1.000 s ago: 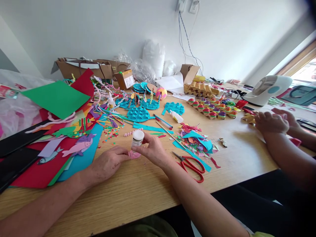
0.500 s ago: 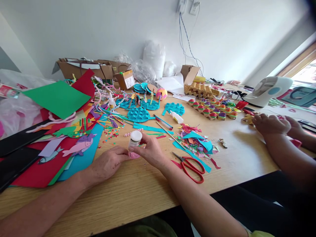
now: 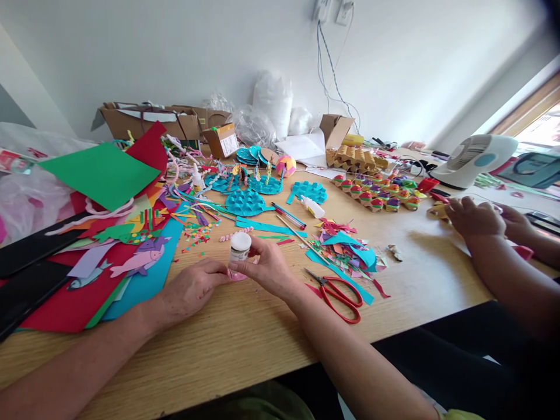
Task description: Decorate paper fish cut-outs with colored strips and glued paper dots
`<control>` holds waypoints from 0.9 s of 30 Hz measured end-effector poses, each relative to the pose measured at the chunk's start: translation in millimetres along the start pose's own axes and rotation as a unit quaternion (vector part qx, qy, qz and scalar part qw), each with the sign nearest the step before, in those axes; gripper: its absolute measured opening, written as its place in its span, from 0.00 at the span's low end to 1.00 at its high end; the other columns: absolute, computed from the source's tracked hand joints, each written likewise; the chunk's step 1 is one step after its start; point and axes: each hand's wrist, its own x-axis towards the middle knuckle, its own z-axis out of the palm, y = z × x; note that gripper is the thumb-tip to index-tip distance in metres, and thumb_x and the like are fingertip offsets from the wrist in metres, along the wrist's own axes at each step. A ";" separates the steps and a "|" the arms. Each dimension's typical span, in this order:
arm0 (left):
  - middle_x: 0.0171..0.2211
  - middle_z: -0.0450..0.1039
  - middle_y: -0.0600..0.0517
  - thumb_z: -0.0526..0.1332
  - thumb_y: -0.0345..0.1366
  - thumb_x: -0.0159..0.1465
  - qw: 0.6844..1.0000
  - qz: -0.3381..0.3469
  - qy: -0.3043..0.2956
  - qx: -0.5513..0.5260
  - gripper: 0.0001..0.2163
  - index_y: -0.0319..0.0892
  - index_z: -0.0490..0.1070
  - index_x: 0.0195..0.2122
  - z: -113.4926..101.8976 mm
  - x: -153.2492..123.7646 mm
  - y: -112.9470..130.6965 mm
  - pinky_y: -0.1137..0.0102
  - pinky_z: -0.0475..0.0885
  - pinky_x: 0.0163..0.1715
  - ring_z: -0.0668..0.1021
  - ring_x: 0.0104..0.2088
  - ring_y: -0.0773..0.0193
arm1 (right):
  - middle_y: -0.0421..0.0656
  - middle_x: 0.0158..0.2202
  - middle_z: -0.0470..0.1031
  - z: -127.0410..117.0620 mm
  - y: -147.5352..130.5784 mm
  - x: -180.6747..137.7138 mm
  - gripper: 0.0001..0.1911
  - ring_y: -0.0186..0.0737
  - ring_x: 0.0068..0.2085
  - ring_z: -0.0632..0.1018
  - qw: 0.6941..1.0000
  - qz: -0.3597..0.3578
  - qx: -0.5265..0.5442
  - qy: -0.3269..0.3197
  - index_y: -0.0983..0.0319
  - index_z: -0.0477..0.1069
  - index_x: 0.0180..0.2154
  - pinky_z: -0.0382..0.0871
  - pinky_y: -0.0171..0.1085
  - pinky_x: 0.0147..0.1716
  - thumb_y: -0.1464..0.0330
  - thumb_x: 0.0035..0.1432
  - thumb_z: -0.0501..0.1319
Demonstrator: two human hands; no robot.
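My right hand (image 3: 273, 268) grips a small labelled bottle (image 3: 240, 249), its round white end facing up, over a small pink paper piece (image 3: 238, 276). With fingertips pressed together, my left hand (image 3: 196, 291) holds the left edge of that pink paper on the table. The lower end of the bottle is hidden behind my fingers. Just beyond the bottle lies a pink-and-white twisted strip (image 3: 228, 237). Red-handled scissors (image 3: 339, 296) rest to the right of my right hand.
Paper scraps (image 3: 343, 248) are heaped beyond the scissors. Coloured sheets with paper fish (image 3: 144, 256) cover the left side. Blue egg-carton pieces (image 3: 245, 203), a white glue bottle (image 3: 312, 207) and painted egg cartons (image 3: 380, 193) stand farther back. A co-worker's hands (image 3: 476, 219) work at the right.
The bottle and my right hand have shifted very slightly. My left hand stays on the pink paper. At the right, the co-worker's hands have moved a little.
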 end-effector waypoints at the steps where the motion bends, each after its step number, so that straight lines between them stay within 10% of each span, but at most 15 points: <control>1: 0.45 0.70 0.52 0.47 0.24 0.61 1.000 -0.001 -0.002 0.003 0.19 0.49 0.68 0.48 0.2 -0.2 -0.3 0.66 0.68 0.45 0.71 0.45 0.62 | 0.39 0.29 0.72 -1.0 -0.8 -0.7 0.10 0.34 0.31 0.71 1.000 0.002 0.000 -0.007 0.63 0.70 0.32 0.62 0.32 0.30 0.66 0.46 0.64; 27: 0.41 0.72 0.52 0.48 0.24 0.60 0.999 0.025 0.020 0.020 0.18 0.48 0.69 0.46 -1.7 0.4 0.3 0.68 0.70 0.41 0.73 0.42 0.64 | 0.38 0.30 0.72 -18.3 6.2 -3.1 0.08 0.34 0.32 0.70 0.999 -0.009 -0.025 0.040 0.62 0.70 0.32 0.62 0.32 0.32 0.67 0.47 0.63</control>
